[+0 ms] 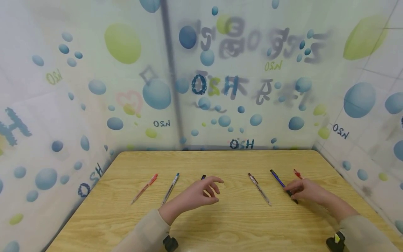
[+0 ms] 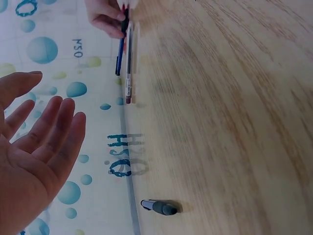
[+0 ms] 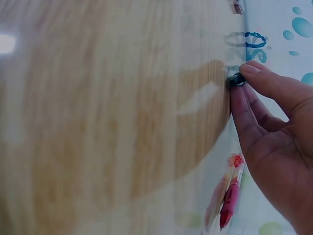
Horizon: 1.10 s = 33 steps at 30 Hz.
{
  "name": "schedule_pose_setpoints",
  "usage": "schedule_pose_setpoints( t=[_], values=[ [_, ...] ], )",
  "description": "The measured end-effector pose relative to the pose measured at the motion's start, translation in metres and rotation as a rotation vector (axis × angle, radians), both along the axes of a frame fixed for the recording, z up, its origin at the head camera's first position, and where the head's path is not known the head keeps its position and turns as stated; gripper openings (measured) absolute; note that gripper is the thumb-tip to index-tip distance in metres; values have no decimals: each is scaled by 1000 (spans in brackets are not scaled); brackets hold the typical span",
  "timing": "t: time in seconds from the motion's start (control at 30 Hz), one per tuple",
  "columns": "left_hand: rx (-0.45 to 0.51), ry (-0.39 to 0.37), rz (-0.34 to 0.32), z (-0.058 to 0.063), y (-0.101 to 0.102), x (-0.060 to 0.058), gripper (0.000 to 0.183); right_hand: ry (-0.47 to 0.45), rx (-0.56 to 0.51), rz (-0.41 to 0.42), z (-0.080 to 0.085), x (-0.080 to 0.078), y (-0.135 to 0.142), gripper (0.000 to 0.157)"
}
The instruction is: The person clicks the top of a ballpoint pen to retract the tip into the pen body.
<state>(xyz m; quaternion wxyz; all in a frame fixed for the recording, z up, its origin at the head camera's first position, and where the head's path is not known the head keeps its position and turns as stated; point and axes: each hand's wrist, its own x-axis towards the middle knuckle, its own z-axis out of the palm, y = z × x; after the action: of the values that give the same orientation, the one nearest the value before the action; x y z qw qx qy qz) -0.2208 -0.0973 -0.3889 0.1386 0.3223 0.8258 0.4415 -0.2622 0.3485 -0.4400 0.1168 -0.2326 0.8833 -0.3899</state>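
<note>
My right hand (image 1: 303, 190) pinches a blue pen with a black grip (image 1: 277, 179) between thumb and fingers, close over the table. From the right wrist, the dark end of that pen (image 3: 237, 80) shows at the fingertips. My left hand (image 1: 198, 196) hovers with relaxed fingers and holds nothing. Beneath it is a dark pen (image 1: 203, 177), mostly hidden by the hand in the head view; its grip end (image 2: 164, 207) faces the left wrist camera. A red pen (image 1: 297, 174) lies just beyond my right hand, partly covered by it.
Left of my left hand lie a red pen (image 1: 145, 189) and a clear pen with a teal top (image 1: 171, 188). Between the hands is a clear pen with a brown top (image 1: 259, 189). The wooden table (image 1: 233, 227) meets patterned curtain-like walls (image 1: 220, 115) on three sides.
</note>
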Motion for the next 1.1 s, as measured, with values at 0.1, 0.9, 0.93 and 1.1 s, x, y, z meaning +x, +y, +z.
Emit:
schedule_pose_setpoints(
  t=[0.1,0.9,0.93,1.1],
  values=[
    [-5,-2,0,0,0,0,49,13,1,32,0,0,0,31],
    [-23,-42,-21,0,8,-7,48,-80,-36,11,1,2,5,33],
    [-24,-43,-19,0,9,-7,48,-72,-32,4,1,2,5,33],
    [-31,-19,-12,2,14,-11,49,-23,-38,-24,6,4,10,36]
  ],
)
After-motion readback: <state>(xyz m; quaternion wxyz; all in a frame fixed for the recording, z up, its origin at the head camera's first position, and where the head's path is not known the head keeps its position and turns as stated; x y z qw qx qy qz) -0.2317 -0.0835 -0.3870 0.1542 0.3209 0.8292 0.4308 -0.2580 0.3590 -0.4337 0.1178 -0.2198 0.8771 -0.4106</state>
